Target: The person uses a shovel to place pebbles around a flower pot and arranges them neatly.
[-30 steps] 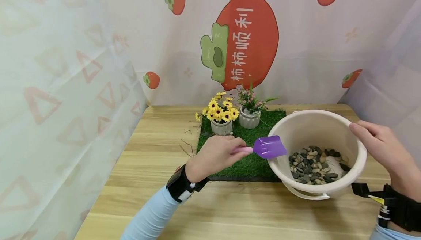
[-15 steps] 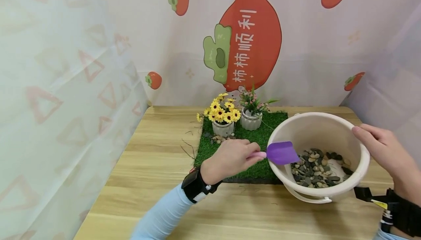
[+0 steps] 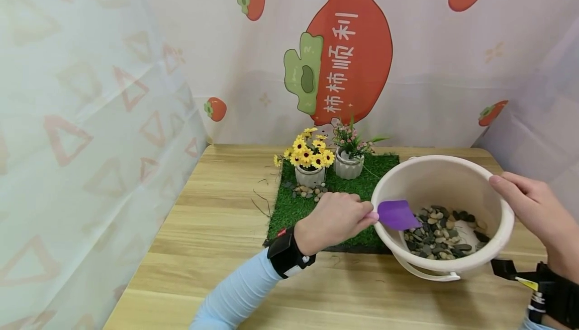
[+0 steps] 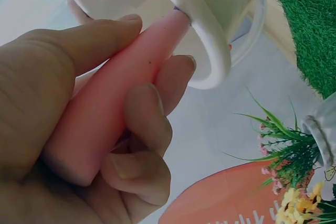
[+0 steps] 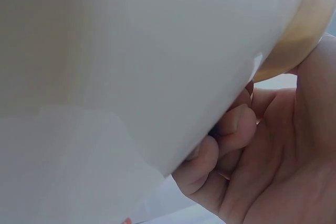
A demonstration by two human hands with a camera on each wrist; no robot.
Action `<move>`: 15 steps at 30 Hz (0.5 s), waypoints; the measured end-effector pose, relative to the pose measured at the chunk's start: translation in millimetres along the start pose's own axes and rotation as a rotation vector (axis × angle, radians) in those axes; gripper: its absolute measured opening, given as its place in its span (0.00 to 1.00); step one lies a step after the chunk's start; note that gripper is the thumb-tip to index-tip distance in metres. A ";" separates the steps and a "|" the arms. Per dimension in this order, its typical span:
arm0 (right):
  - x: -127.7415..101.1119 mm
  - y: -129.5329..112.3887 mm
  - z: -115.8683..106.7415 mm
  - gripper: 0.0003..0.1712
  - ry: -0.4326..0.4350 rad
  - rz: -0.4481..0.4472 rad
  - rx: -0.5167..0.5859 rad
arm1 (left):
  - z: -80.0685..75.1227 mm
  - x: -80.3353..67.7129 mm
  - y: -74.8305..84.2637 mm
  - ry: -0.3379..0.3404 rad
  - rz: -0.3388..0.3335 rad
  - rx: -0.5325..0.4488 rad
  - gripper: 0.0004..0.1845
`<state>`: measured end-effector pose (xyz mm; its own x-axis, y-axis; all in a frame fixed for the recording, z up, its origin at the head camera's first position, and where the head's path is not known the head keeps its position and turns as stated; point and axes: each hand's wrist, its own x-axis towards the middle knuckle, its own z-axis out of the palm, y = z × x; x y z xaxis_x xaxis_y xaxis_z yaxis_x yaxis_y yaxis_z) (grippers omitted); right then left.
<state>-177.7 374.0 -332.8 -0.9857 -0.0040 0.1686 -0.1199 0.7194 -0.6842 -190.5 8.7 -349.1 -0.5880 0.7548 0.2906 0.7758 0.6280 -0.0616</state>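
My left hand (image 3: 336,219) grips the pink handle (image 4: 126,93) of a small shovel (image 3: 398,214) with a purple blade. The blade dips inside the cream bucket (image 3: 452,264), over its left rim, with its tip close to the pebbles (image 3: 436,234). Grey, black and tan pebbles cover part of the bucket's floor. On the bucket's right rim, my right hand (image 3: 536,204) holds on with the thumb over the edge. In the right wrist view, the fingers (image 5: 236,127) of that hand curl against the bucket's outer wall (image 5: 131,77).
A green turf mat (image 3: 289,219) lies left of the bucket. On it stand a pot of yellow flowers (image 3: 309,174) and a pot of pink flowers (image 3: 348,164), with loose pebbles (image 3: 305,190) before the yellow ones. The wooden table (image 3: 203,219) meets a printed cloth (image 3: 253,79) behind.
My left hand has moved right and slightly down, carrying the shovel blade from the bucket's left rim into it. The right hand keeps its hold on the rim.
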 end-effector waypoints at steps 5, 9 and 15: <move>-1.0 -1.2 0.5 0.17 -0.001 0.022 -0.012 | -4.3 3.3 3.3 -0.012 0.032 0.021 0.17; -0.2 -2.2 1.6 0.17 -0.003 0.008 -0.016 | -7.0 6.9 5.6 -0.040 0.034 0.045 0.16; -0.3 -2.8 1.2 0.17 0.000 -0.005 -0.008 | -10.2 18.8 10.4 -0.105 0.060 0.036 0.12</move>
<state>-177.2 371.1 -331.8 -0.9851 -0.0076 0.1719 -0.1239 0.7247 -0.6778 -191.1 27.4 -334.5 -0.5630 0.8057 0.1842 0.8026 0.5862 -0.1110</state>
